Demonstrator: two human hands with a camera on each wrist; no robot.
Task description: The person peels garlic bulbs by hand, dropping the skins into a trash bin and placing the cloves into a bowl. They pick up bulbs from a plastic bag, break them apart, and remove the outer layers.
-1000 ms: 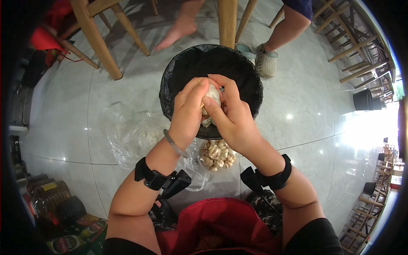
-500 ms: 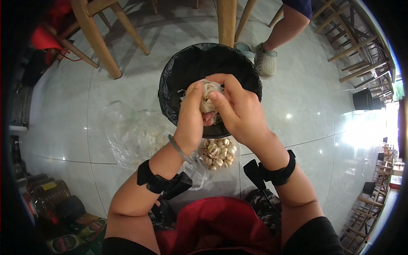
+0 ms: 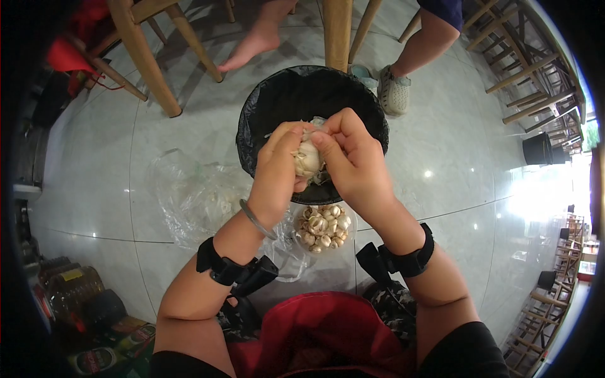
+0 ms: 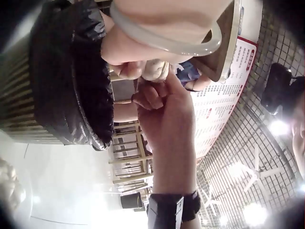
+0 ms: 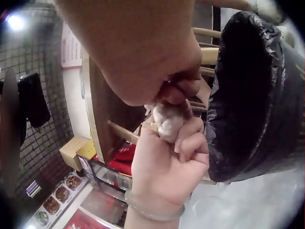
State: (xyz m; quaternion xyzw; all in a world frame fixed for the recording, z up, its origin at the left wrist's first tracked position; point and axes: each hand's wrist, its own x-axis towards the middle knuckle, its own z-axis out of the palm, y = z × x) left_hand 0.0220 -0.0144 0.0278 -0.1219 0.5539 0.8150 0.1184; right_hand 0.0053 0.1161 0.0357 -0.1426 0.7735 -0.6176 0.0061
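Pale grey polished floor (image 3: pixel 94 164) spreads under everything, and on it stands the black-lined bin (image 3: pixel 258 107), round and open-mouthed. Wooden chair legs (image 3: pixel 142 57) stand beyond the bin on its left side, and a wooden post (image 3: pixel 337 28) rises just behind its far rim. Another person's bare foot (image 3: pixel 252 47) rests on the floor behind the bin, and a shoe (image 3: pixel 394 91) sits just beside the bin's far right edge.

A crumpled clear plastic bag (image 3: pixel 195 195) lies on the floor to the left of the bin, close to its near side. The left hand (image 3: pixel 277 170) and the right hand (image 3: pixel 353 157) meet above the bin's near rim, over the dark liner. A small clear tub of cloves (image 3: pixel 322 230) stands on the floor just beside the bin's near edge, under the wrists.

The garlic bulb (image 3: pixel 307 159) is held between both hands over the bin's mouth. The left hand's fingers curl round it from below and the side, as the right wrist view shows. The right hand's thumb and fingertips pinch it from the other side, by its top. A thin pale bracelet (image 3: pixel 255 219) circles the left wrist, on the near side of the bin.
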